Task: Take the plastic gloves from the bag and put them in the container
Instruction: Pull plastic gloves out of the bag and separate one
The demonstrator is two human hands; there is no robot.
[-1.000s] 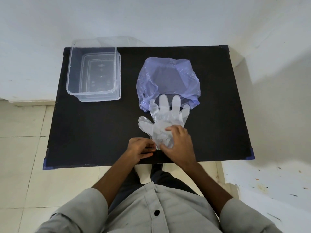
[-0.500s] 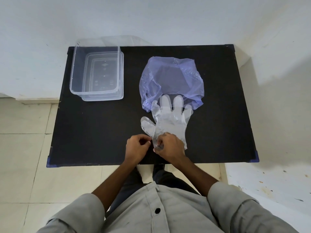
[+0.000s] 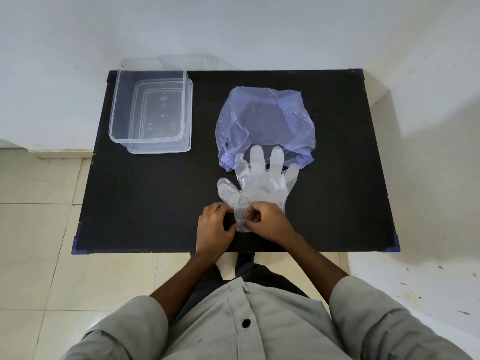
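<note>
Clear plastic gloves (image 3: 262,183) lie flat on the black table (image 3: 155,203), fingers pointing away from me and overlapping the mouth of a crumpled purple plastic bag (image 3: 265,120). My left hand (image 3: 214,227) and my right hand (image 3: 267,222) both pinch the cuff end of the gloves near the table's front edge. A clear rectangular container (image 3: 150,110) stands open at the table's back left, with nothing visible inside.
The container sits on top of a clear lid (image 3: 187,144) of the same shape. White walls run behind and to the right of the table. Tiled floor lies to the left and below the front edge.
My right hand slid from the glove's palm down to its cuff, and my left hand moved in to meet it there. The gloves stay flat in place.
</note>
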